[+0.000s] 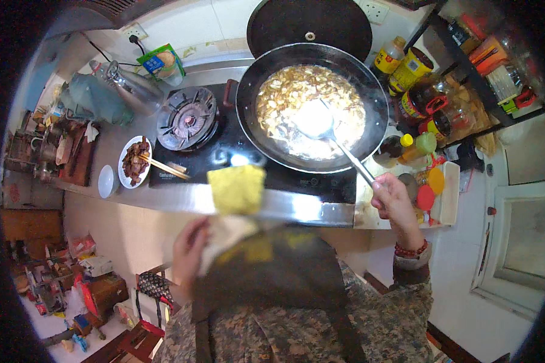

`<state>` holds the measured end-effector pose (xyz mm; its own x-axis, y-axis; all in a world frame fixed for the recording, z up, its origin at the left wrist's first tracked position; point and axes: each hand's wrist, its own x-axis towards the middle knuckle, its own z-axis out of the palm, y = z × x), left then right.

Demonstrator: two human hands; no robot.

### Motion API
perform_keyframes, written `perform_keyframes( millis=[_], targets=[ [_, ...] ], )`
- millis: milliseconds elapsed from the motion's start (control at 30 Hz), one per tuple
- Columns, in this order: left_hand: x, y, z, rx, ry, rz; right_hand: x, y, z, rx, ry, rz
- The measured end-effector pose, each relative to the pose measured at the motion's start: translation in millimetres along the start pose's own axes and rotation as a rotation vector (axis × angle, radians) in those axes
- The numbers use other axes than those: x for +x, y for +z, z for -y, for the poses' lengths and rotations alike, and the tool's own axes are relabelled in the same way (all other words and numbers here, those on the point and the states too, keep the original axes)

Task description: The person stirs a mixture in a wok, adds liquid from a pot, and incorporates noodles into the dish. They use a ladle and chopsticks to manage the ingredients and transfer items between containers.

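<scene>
My right hand grips the metal handle of a ladle, whose bowl rests in the broth of a large black wok. Pale sliced food floats in the brown liquid. My left hand is blurred, low in front of my apron, beside a whitish blurred thing; whether it holds this I cannot tell. A yellow cloth lies over the front edge of the black glass cooktop. To the left, wooden chopsticks lean on a white plate of browned meat.
An unlit gas burner is left of the wok. A round dark lid stands behind it. Sauce bottles and seasoning jars crowd the right side. A small white bowl sits at the counter's left front edge.
</scene>
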<state>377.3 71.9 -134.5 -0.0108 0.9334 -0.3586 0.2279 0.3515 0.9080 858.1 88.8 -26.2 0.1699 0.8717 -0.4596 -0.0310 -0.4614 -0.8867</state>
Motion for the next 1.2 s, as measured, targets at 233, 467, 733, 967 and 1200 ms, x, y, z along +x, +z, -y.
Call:
perform_keyframes(
  millis=[233,467,733,967,1200],
  targets=[
    [13.2,-15.3,31.9,-0.028,0.015,0.001,21.6,-6.3,6.5,-0.154,-0.079,-0.036],
    [19.6,-16.6,35.5,0.003,0.016,-0.057,68.2,1.1,32.1,-0.851,-0.512,-0.149],
    [23.0,-21.4,35.8,-0.046,0.074,-0.001,98.6,5.8,54.2,-0.736,-0.318,-0.065],
    [33.1,-31.4,58.4,-0.087,0.166,-0.038,78.8,14.4,85.9,-1.023,-0.383,-0.087],
    [53.6,-47.7,83.4,-0.085,0.233,0.053,9.0,27.1,127.3,-1.418,-0.64,-0.331]
  ],
)
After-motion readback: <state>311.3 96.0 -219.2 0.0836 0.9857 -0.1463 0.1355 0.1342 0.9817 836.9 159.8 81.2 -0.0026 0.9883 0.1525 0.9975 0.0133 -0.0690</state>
